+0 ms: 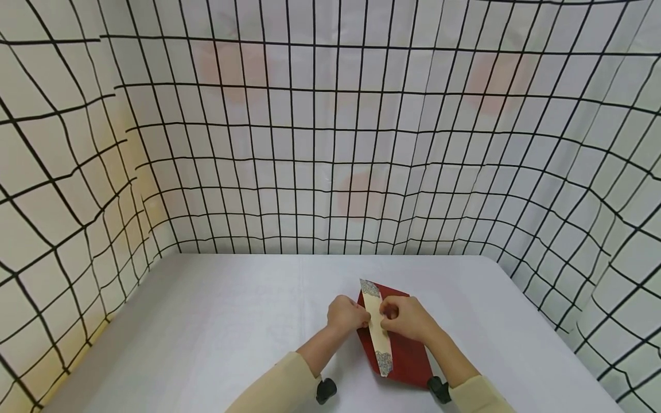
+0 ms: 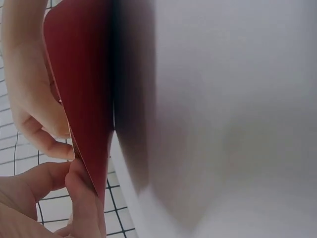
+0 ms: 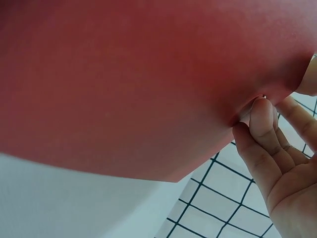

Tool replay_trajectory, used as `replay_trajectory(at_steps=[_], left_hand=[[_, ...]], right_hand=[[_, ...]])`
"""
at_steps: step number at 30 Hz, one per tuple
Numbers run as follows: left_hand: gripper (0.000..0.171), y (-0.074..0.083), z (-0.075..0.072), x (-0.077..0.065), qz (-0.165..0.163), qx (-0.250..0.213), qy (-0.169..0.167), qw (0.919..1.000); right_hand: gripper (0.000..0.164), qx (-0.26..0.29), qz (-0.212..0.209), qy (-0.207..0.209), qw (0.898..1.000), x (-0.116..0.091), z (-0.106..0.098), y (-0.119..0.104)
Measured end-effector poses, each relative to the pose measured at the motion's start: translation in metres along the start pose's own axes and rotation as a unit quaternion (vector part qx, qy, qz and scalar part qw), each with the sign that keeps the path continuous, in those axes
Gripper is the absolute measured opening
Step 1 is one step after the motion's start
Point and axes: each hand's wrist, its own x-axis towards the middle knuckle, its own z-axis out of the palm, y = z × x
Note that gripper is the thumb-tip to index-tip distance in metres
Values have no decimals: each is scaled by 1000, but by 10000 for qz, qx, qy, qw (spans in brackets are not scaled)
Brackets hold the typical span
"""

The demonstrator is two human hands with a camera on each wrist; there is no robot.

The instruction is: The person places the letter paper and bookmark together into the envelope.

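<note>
A red envelope [image 1: 410, 355] is held tilted just above the white table, right of its middle. Along its left side runs a narrow cream flap [image 1: 378, 335] with silver glittery ends. My left hand [image 1: 347, 314] pinches the left edge between thumb and fingers; the left wrist view shows these fingertips [image 2: 81, 181] against the red paper. From the other side my right hand [image 1: 408, 318] pinches the edge of the flap with thumb and forefinger. In the right wrist view the paper bulges and folds slightly where the right fingers [image 3: 262, 119] grip it.
The white table [image 1: 222, 321] reaches forward to a back wall hung with black netting [image 1: 330, 160]. More netting stands along the left and right sides. Both wrists wear a dark device, seen on the left [image 1: 326, 391] and on the right [image 1: 439, 390].
</note>
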Motion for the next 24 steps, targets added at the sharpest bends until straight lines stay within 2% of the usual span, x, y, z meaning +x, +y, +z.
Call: replay_trajectory(at_steps=[7, 13, 18, 24], left_hand=[[15, 1, -10, 9, -357, -394, -311, 9981], [14, -1, -4, 12, -402, -571, -465, 9965], [13, -3, 3, 11, -308, -657, -387, 9966], [16, -3, 8, 10, -235, -402, -286, 9985]], right_hand=[[16, -3, 102, -25, 9999, 1, 0, -1], [16, -19, 133, -40, 9999, 0, 1, 0], [15, -7, 78, -43, 10000, 0, 2, 2], [15, 18, 43, -71, 10000, 1, 2, 2]])
